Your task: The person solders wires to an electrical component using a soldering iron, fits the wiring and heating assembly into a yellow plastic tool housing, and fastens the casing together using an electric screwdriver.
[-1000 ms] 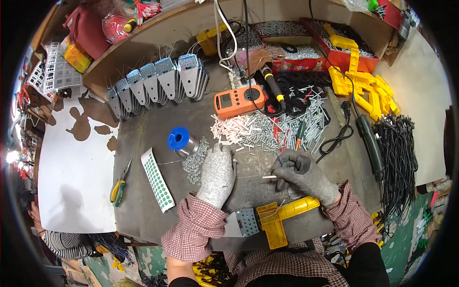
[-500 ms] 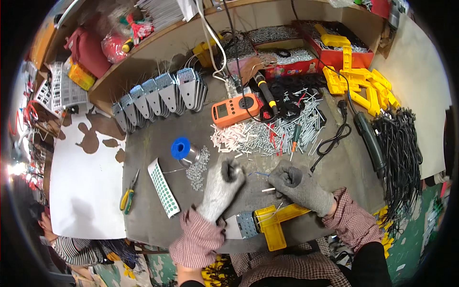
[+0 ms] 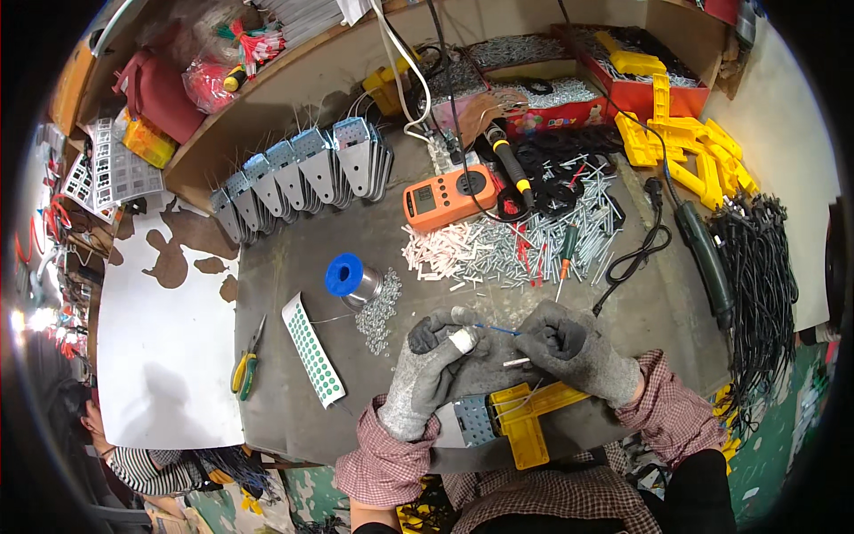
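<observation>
While the gloved right hand (image 3: 578, 351) pinches one end of a short blue wire (image 3: 498, 329) with thumb and fingertips, the gloved left hand (image 3: 425, 369) has thumb and forefinger curved toward the other end; can't tell if they grip it. Wire spans the gap between the hands, just beyond the yellow plastic bracket (image 3: 527, 438). My read: wire-end handling is the step in hand; next move calls for a fine left pinch and a steady right. White stick-like piece (image 3: 515, 362) pokes out by the right fingers, between wire and bracket; held or not, unclear, might snag. Perforated metal plate (image 3: 474, 419) sits at the bracket's left side. Well beyond the bracket: green-and-orange screwdriver (image 3: 567, 245), pale pink tubes (image 3: 436, 252), orange meter (image 3: 436, 203). Well left of it: blue-flanged wire spool (image 3: 344, 274), green-dot sticker sheet (image 3: 313, 351).
</observation>
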Tool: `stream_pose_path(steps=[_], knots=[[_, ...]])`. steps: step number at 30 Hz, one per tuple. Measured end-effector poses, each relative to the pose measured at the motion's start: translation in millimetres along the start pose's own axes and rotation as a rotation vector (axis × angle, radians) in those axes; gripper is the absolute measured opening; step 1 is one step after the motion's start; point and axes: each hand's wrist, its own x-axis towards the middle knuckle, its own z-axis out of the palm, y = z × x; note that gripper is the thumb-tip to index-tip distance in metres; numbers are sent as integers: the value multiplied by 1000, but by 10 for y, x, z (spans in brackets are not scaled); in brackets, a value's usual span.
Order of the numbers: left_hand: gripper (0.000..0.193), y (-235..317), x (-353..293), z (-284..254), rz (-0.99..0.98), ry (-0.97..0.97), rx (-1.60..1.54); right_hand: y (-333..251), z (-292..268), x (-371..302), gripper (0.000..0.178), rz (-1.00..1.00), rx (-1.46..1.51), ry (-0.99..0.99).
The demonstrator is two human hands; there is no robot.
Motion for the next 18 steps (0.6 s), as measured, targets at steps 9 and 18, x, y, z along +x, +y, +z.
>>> stream_pose_path(steps=[9, 18], knots=[[27, -4, -38, 30, 47, 38, 127, -61, 3, 19, 15, 189, 77, -114], [21, -27, -44, 69, 189, 29, 564, 156, 10, -21, 17, 115, -35, -131]])
